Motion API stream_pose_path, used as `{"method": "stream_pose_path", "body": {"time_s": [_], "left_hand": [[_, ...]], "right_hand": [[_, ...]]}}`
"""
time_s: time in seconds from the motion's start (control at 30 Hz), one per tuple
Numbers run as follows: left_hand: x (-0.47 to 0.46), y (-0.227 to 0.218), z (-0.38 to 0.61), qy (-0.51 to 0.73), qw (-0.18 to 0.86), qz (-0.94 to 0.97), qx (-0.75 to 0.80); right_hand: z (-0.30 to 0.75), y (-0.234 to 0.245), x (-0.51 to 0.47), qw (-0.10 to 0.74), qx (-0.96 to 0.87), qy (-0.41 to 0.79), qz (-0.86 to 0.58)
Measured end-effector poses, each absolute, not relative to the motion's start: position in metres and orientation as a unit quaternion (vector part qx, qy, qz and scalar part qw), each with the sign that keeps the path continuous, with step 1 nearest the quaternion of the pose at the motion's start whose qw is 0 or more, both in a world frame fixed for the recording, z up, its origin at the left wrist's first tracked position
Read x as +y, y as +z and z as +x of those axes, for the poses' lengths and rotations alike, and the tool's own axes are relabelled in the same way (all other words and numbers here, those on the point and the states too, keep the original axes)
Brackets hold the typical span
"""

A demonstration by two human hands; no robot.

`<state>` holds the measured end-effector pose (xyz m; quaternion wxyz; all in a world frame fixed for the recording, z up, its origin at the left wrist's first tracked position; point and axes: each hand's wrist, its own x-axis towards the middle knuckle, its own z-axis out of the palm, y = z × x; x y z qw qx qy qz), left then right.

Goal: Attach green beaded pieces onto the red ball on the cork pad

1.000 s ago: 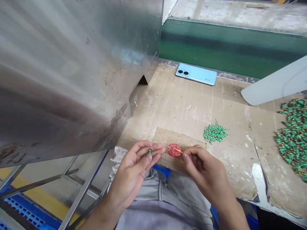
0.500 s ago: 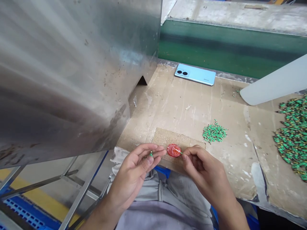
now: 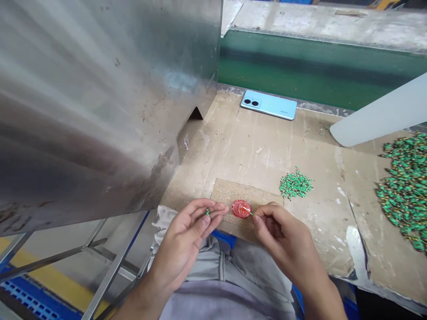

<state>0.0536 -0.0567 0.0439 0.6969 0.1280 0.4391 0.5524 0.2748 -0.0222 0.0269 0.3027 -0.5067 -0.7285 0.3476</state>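
Left hand (image 3: 183, 235) and right hand (image 3: 285, 235) beside a red blob (image 3: 241, 208).
The left hand, half open, pinches a green bit (image 3: 207, 212); the right, curled tight, pinches a second green bit (image 3: 251, 214) at the blob's edge. On its brown board (image 3: 230, 189), the blob looks wet and sticky. The bits seem light, stiff (easy to drop, I think), best held by one end.

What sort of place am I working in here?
Probably a factory workshop. A green strip that looks like a conveyor belt runs behind the worn bench, a big metal panel stands at the left, and a large heap of small green parts lies at the right.
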Motion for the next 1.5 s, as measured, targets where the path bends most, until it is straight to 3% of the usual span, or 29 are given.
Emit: {"method": "stream_pose_path", "body": {"time_s": [0.67, 1.13, 1.33, 1.5], "left_hand": [[-0.055, 0.048, 0.050, 0.519, 0.763, 0.095, 0.374], [-0.061, 0.047, 0.056, 0.489, 0.791, 0.110, 0.351], [-0.065, 0.044, 0.056, 0.450, 0.791, 0.159, 0.382], [-0.065, 0.048, 0.056, 0.474, 0.728, 0.227, 0.440]], "right_hand": [[0.276, 0.030, -0.024, 0.299, -0.720, 0.372, -0.503], [0.243, 0.045, -0.055, 0.449, -0.655, 0.429, -0.430], [0.238, 0.046, -0.062, 0.409, -0.593, 0.503, -0.477], [0.239, 0.049, -0.061, 0.402, -0.584, 0.537, -0.457]]}}
